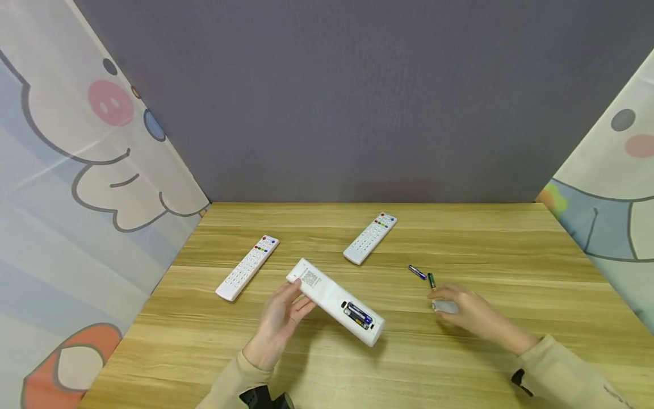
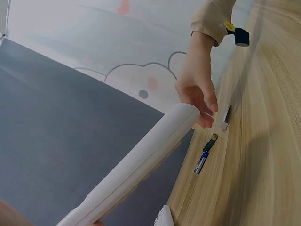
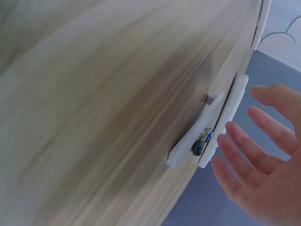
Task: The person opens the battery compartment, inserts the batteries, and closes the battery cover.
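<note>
My left hand (image 1: 281, 318) holds a white remote control (image 1: 327, 292) by one end, thumb at its edge and fingers beneath. Its back faces up, tilted, with the battery compartment uncovered and two batteries (image 1: 357, 315) lying inside, one of them blue. The right hand (image 1: 467, 312) hovers over the white battery cover (image 1: 445, 307), which lies on the table. In the right wrist view its fingers (image 3: 249, 153) are spread apart with nothing between them. Just beyond that hand lie a blue battery (image 1: 416, 272) and a green battery (image 1: 431, 280), close together.
Two more white remote controls lie button side up on the wooden table (image 1: 204, 341): one remote (image 1: 247, 268) at the left, another remote (image 1: 370, 238) farther back near the middle. A grey panel (image 1: 378, 102) rises behind the table, with cartoon-printed curtains (image 1: 61, 187) at both sides.
</note>
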`<state>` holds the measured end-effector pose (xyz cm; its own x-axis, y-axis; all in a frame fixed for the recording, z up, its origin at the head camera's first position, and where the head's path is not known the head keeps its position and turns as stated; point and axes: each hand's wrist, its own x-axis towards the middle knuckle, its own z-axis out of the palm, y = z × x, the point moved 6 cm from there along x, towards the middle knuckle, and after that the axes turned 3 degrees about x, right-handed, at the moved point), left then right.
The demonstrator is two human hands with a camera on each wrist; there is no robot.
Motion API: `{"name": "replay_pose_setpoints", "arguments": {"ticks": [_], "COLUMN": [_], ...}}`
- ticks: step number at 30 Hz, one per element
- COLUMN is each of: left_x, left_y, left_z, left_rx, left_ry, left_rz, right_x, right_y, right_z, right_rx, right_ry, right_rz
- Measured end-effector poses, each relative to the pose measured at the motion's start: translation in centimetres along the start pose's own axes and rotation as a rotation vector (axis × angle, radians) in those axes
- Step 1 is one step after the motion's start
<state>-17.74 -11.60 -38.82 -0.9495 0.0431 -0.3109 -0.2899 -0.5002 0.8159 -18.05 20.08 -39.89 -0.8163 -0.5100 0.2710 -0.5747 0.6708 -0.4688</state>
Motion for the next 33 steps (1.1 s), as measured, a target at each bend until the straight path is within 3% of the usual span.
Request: {"name": "replay_pose_setpoints", "arguments": {"ticks": [5,9,26,33], "left_x": [0.1,0.0,0.1,0.1], "left_y": [0.0,0.0,0.0,0.0], "left_z": [0.0,-0.1,-0.1,-0.1], "left_rx": [0.0,0.004,-0.001,-0.003], "left_ry": [-0.001,0.005,0.0,-0.006], "left_rz": [-0.005,-0.003,-0.002,-0.001], "right_x": [-0.1,-0.1,0.1,0.1], "right_y": [0.8,1.3,2.5,2.5], "right_z": [0.1,0.2,0.9,1.1], "right_rx": [0.007,-0.009,-0.069,-0.056], "right_ry": [-0.073,-0.085,-0.14,-0.149], "right_rz": [0.06,0.077,0.108,0.084]}}
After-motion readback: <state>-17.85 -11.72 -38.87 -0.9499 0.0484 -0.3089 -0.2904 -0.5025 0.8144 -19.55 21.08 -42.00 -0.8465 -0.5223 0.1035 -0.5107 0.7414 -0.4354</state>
